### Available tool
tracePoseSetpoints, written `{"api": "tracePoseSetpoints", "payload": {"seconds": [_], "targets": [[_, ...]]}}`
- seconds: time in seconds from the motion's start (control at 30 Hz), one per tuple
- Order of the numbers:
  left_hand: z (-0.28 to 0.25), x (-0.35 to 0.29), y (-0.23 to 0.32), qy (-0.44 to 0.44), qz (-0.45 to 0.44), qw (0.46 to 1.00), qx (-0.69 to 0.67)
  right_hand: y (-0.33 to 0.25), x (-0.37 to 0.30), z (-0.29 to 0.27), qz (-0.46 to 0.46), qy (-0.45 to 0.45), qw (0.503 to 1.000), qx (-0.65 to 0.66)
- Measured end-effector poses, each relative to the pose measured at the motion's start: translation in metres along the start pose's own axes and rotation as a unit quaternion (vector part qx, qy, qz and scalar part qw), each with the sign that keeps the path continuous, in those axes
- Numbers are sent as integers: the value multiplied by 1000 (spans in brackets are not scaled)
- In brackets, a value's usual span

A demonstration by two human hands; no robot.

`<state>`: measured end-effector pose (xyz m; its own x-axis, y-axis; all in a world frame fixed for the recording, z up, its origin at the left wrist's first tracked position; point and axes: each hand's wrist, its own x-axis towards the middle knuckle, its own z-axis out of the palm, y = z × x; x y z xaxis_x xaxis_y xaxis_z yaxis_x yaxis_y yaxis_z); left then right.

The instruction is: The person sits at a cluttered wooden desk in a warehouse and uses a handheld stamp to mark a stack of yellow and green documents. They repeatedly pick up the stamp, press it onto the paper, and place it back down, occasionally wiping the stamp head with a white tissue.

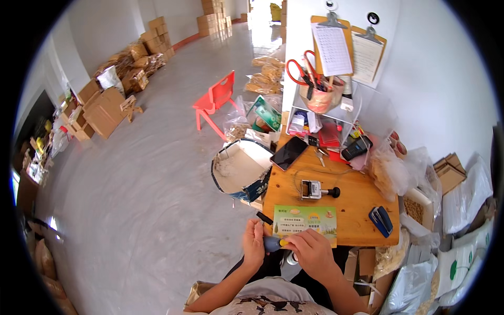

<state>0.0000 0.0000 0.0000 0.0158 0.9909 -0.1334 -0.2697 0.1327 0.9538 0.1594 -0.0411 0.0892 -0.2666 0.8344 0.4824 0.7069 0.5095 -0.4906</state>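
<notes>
My left hand (253,243) and my right hand (313,251) meet at the near edge of a small wooden table (357,197). Between them they hold a small tool with a dark blue handle and a yellow part (275,243). Just beyond my hands a green and yellow printed card (305,219) lies flat on the table. A metal stamp with a black knob (317,190) lies on its side past the card.
A blue stapler (380,219), a black phone (289,153) and a wire rack with a cup of scissors (319,94) share the table. A white bin (239,169) stands at its left, a red chair (215,101) beyond. Bags crowd the right; cardboard boxes line the far left.
</notes>
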Motion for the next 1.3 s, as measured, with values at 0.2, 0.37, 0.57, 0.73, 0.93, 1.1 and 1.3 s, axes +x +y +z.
{"api": "tracePoseSetpoints", "payload": {"seconds": [0.2, 0.37, 0.57, 0.73, 0.93, 1.1, 1.3], "targets": [[-3, 0, 7, 7, -6, 1000, 28, -8, 10, -4, -38, -54, 992, -109], [-9, -1, 6, 9, -4, 1000, 19, -8, 13, -4, -53, -84, 991, -95], [-12, -2, 2, 14, 12, 999, 40, -13, 12, -2, -38, -122, 984, -126], [-15, 0, 1, 14, 16, 999, 29, -13, 18, 0, -72, -106, 985, -119], [-16, 1, 1, 13, 23, 1000, 7, -18, 22, -1, -54, -107, 986, -117], [-17, 3, -3, 17, 66, 997, 47, -14, 16, 4, -54, -124, 981, -142], [-19, 6, -9, 19, 73, 997, 35, -15, 19, 7, -54, -128, 983, -123]]}}
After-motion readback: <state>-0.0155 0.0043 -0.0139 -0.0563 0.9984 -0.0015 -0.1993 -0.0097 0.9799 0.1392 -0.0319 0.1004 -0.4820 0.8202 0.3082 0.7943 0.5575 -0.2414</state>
